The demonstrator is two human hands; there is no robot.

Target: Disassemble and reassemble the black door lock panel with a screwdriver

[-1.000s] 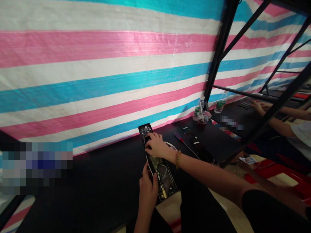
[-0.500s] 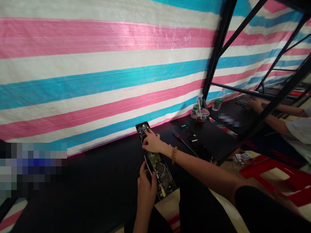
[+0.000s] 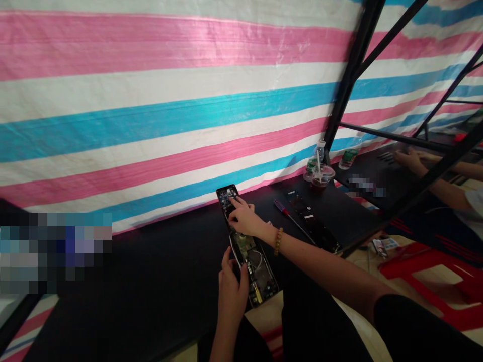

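Observation:
A long black device housing (image 3: 268,281) lies open at the table's edge, showing a circuit board at its far end, a green board in the middle, a white cable and a brass-coloured cylinder near its close end. My right hand (image 3: 244,217), with a beaded bracelet at the wrist, reaches over the upper part; its index finger points at the far circuit board, and the other fingers are bent. My left hand (image 3: 233,281) rests along the housing's left side, thumb and fingers apart. To the right lie a screwdriver (image 3: 279,206) and a long black panel (image 3: 311,218).
A lidded cup with a straw (image 3: 321,177) and bottles stand at the back right of the black table (image 3: 151,281). Beyond the black metal frame (image 3: 341,95), another person's hands (image 3: 411,160) are over a second table. A red stool (image 3: 418,286) stands lower right.
The whole view has shifted, so the table things appear slightly further right and higher. Both hands keep nearly the same places on the housing.

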